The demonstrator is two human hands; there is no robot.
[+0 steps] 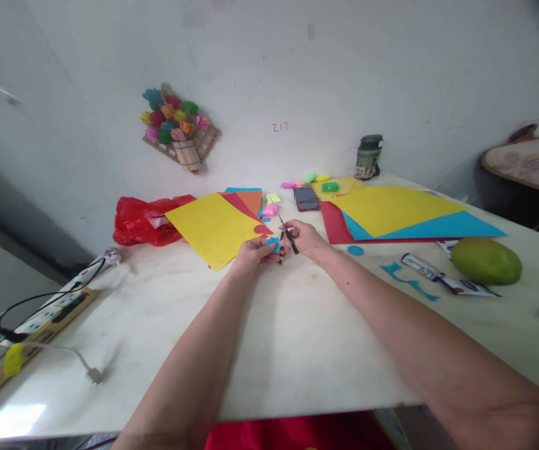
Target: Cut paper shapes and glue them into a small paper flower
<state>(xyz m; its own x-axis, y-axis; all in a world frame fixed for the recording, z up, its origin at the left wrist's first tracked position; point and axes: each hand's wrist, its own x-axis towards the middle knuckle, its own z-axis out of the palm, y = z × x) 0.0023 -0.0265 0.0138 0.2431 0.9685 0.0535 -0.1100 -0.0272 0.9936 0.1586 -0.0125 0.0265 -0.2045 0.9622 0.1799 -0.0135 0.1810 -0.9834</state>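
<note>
Green mango [486, 260], red bag [143, 220]

A small blue paper piece [273, 242] sits pinched at the left hand's [253, 250] fingertips; black-handled scissors [286, 232] in the right hand [304, 240] slant up-left, blades just above the paper

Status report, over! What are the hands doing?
Left hand pinching blue paper piece. Right hand gripping scissors, blades at the paper. Yellow sheet just behind, nothing blocking.
</note>
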